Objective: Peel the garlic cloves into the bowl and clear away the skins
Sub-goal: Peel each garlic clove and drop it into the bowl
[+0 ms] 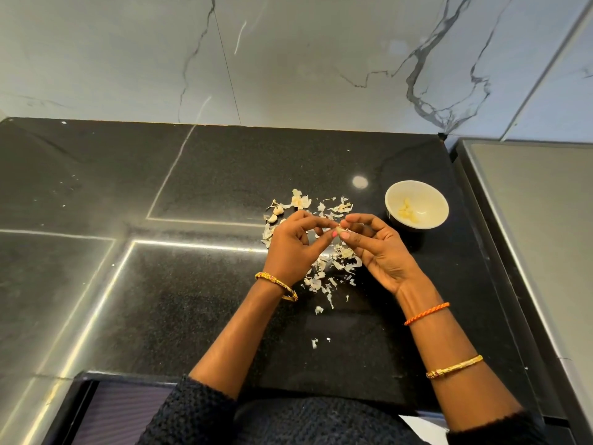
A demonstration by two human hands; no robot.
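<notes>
Black speckled stone worktop [192,300] with a glossy finish, backed by grey-veined marble-look wall tiles [288,59]. Left hand [290,248] and right hand [375,248] meet just above it, fingers of both pinching one small garlic clove [339,229] between the tips. Papery, flaky skins [324,274] are scattered under and around the hands. Round cream bowl [416,205] sits near on the right with a few peeled cloves [406,213] in it. Couple of unpeeled cloves [276,215] lie by the left hand.

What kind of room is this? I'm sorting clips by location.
Most likely a home kitchen: a polished black stone counter against a marble-look wall, with a white bowl of peeled garlic and loose skins.
</notes>
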